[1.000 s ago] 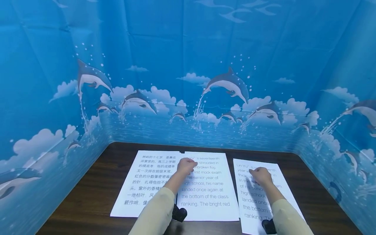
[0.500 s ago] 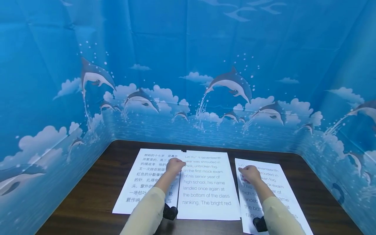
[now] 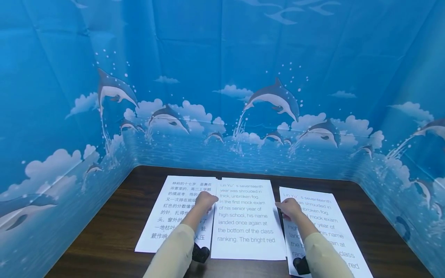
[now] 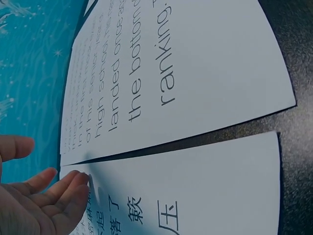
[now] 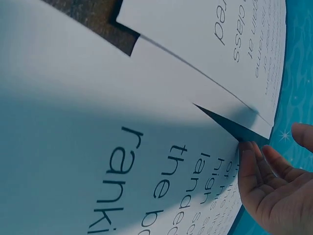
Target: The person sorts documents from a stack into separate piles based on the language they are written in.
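Three white printed sheets lie in a row: a Chinese page (image 3: 174, 200) at left, an English page (image 3: 243, 218) in the middle, and another English page (image 3: 333, 231), slightly askew, at right. Over the Chinese page's right edge is my left hand (image 3: 205, 201); its thumb stands apart from loosely bent fingers in the left wrist view, with nothing held. My right hand (image 3: 291, 208) is at the left edge of the right page. In the right wrist view its fingertips (image 5: 248, 147) meet or hover by that edge, thumb lifted away; contact is unclear.
The sheets rest on a dark wooden table (image 3: 104, 227). A blue dolphin-print curtain (image 3: 222, 96) encloses its back and sides. Black wrist devices, such as one at the left wrist (image 3: 200, 253), hang beneath the sleeves.
My left hand has shifted left, off the middle page and onto the Chinese page's edge. My right hand has moved left from the right page's upper text to its left edge.
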Available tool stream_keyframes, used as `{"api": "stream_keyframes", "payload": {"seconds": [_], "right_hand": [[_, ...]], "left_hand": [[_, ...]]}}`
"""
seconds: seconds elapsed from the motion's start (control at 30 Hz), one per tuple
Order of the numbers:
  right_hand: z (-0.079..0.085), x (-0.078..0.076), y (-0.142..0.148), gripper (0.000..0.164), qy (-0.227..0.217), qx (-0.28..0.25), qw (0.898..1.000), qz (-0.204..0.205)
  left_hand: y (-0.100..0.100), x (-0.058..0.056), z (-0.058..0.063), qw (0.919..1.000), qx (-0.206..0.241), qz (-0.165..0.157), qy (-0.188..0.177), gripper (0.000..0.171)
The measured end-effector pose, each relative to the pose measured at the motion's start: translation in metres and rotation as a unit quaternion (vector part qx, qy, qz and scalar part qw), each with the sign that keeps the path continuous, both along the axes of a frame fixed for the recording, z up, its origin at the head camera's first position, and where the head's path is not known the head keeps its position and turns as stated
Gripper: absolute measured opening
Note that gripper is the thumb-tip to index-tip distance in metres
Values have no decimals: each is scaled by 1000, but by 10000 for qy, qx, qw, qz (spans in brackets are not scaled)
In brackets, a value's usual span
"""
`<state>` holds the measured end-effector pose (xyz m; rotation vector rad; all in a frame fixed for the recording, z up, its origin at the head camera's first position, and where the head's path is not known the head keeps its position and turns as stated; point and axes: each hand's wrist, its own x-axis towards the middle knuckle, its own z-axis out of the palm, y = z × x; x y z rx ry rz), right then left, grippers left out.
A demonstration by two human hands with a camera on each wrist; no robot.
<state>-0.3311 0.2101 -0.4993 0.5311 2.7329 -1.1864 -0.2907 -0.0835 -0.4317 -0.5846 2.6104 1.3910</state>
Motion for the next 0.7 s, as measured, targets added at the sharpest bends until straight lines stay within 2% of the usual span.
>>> {"api": "stream_keyframes", "payload": {"seconds": [0.1,0.23,0.37,0.57,0.7], "right_hand": [[18,13,-7,38,-34,-230,9997,53],[61,41,-25,35,-171,-513,9985,37],[62,42,-28,35,-196,-653,9977,-34],[56,43,-28,37,-105,-902,9959,-26],[54,44,-29,38,-107,-996,9949,-73]], "left_hand": [[1,1,0,10000,63,38,11,42],[1,2,1,9999,110,17,67,42],[4,2,0,9998,181,7,65,42],[9,-1,-4,9993,310,200,-22,38],[11,-3,-7,9986,407,306,134,36]]}}
